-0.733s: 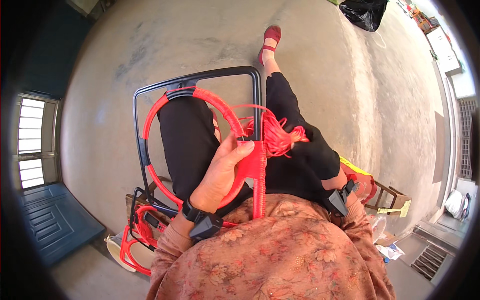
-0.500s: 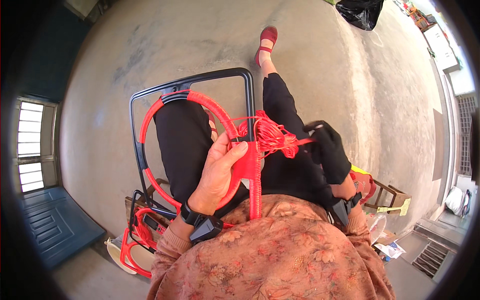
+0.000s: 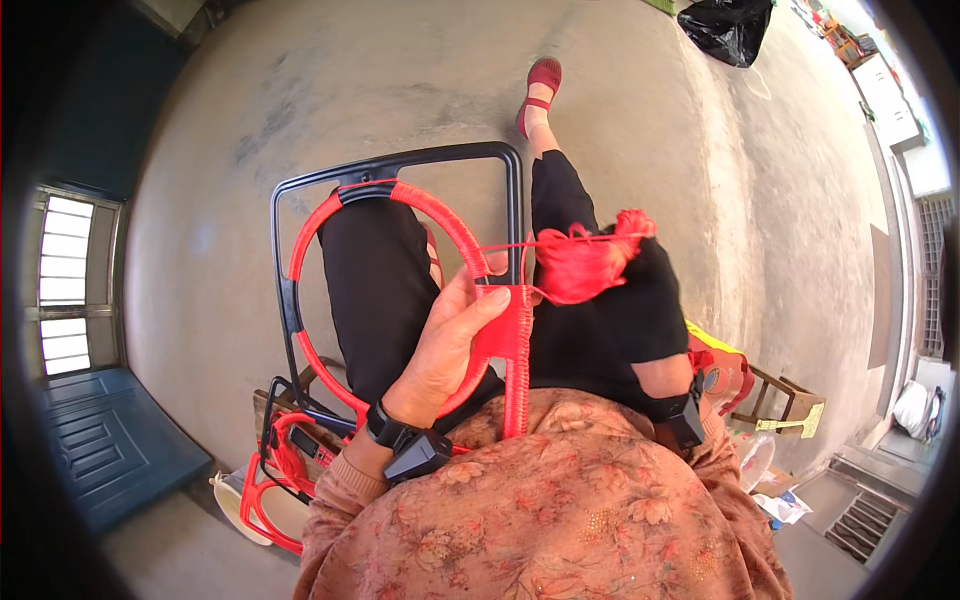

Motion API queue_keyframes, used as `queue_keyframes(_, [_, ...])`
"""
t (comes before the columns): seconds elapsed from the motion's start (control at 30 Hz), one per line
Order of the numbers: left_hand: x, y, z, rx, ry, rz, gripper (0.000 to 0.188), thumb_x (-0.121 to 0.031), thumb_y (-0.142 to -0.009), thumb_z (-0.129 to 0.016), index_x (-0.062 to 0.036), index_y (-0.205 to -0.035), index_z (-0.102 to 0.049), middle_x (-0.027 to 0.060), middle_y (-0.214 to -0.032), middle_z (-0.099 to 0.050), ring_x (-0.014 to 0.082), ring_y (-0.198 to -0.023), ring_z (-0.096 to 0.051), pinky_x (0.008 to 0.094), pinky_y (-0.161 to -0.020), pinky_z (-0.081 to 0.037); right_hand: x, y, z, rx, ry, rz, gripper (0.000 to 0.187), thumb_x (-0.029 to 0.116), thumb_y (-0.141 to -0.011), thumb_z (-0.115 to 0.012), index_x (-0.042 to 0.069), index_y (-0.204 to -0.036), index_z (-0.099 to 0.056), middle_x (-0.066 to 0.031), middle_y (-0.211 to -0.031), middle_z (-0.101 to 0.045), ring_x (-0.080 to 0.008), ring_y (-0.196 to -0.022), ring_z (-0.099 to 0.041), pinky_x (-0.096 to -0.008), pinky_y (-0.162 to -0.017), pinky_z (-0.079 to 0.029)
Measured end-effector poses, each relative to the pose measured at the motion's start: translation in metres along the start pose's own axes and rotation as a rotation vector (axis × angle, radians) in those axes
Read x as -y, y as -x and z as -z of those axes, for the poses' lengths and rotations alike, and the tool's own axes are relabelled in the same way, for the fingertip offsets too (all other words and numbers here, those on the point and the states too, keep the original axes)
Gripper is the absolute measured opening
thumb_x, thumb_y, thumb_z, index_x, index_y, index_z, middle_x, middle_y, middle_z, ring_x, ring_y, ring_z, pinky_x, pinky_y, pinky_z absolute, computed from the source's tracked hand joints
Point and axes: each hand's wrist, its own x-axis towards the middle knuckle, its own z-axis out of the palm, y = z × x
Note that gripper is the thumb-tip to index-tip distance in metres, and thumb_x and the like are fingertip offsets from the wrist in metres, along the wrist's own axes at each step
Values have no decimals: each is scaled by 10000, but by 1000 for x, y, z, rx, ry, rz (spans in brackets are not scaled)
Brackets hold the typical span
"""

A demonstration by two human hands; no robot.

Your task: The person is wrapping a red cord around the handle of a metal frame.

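My left hand (image 3: 455,325) grips a black metal frame (image 3: 400,157), thumb on a flat red woven panel (image 3: 510,330) at its right side. The frame is rectangular with a ring (image 3: 440,215) inside it, mostly wrapped in red cord, with black stretches bare at the top and left. My right hand (image 3: 645,300), in a black glove, is closed on a bundle of red cord (image 3: 583,268), right of the frame. The bundle is smeared by motion, and the glove hides part of the fingers. A taut red strand runs from the bundle to the ring.
A second black frame with red cord (image 3: 290,450) lies at lower left near a blue panelled door (image 3: 120,445). My legs in black trousers stretch forward under the work. A black plastic bag (image 3: 727,30) lies at far right; a wooden stool (image 3: 785,400) stands at right.
My right hand has gone from pulling a red strand out to the right to holding the cord bundle, which has risen and shifted right. My left hand keeps its grip on the frame.
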Motion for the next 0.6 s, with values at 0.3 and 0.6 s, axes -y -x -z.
queue_keyframes(0.3, [6, -4, 12, -1, -60, 52, 235, -138, -934, -594, -33, -1139, -548, 81, -968, -662, 177, -827, -668, 306, -749, -562, 1, 2, -3, -163, -204, -233, 390, 261, -906, -613, 8, -1194, -542, -62, -1031, -622, -166, -933, -604, -320, -839, -491])
queue_keyframes(0.6, [4, -2, 16, 30, 11, 65, 189, -124, -931, -594, -29, -1095, -594, 95, -974, -671, 172, -836, -669, 297, -761, -554, -10, -12, 25, 533, 583, 115, 321, 88, -758, -752, 22, -1056, -653, -55, -1001, -678, -151, -914, -634, -307, -835, -509])
